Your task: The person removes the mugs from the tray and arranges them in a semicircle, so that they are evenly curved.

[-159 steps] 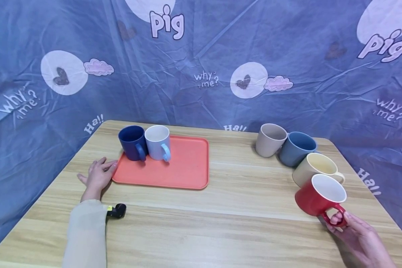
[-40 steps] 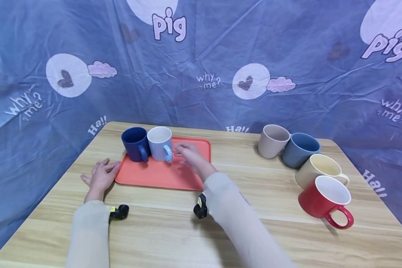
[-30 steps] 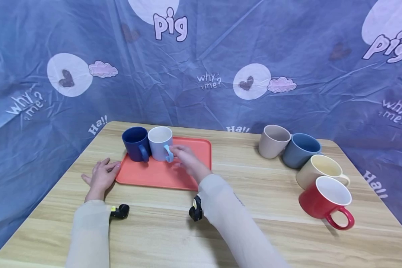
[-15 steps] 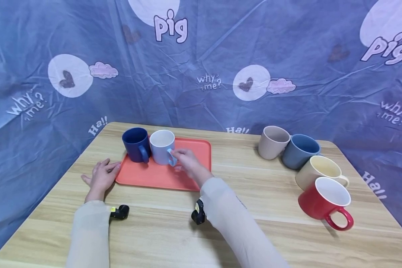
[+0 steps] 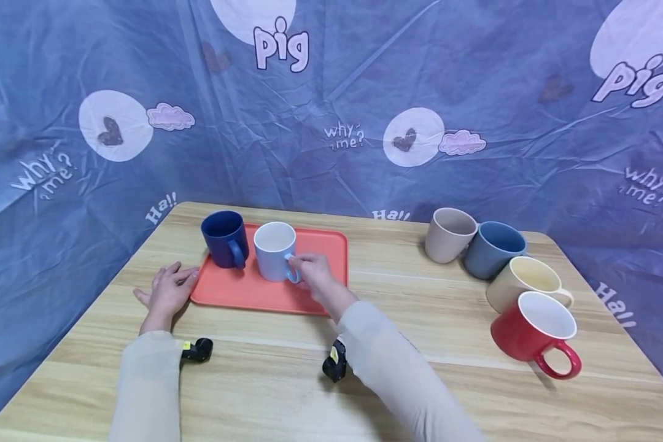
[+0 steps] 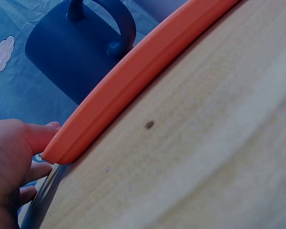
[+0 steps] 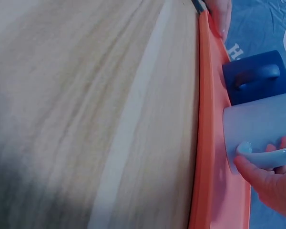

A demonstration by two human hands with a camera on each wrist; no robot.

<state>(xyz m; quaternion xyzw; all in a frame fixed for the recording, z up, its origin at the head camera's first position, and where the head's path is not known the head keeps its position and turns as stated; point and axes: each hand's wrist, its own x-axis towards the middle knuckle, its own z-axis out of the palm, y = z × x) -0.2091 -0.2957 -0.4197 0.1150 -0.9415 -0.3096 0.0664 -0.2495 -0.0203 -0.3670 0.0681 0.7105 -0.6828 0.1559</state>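
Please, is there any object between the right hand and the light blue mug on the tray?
No, nothing visible stands between them: the right hand holds the light blue mug by its handle. The dark blue mug stands beyond it, toward the left end of the tray.

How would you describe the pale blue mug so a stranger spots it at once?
On the table, find the coral tray. There, the right hand holds the pale blue mug by its handle. Its white inside sets it apart from the navy mug beside it.
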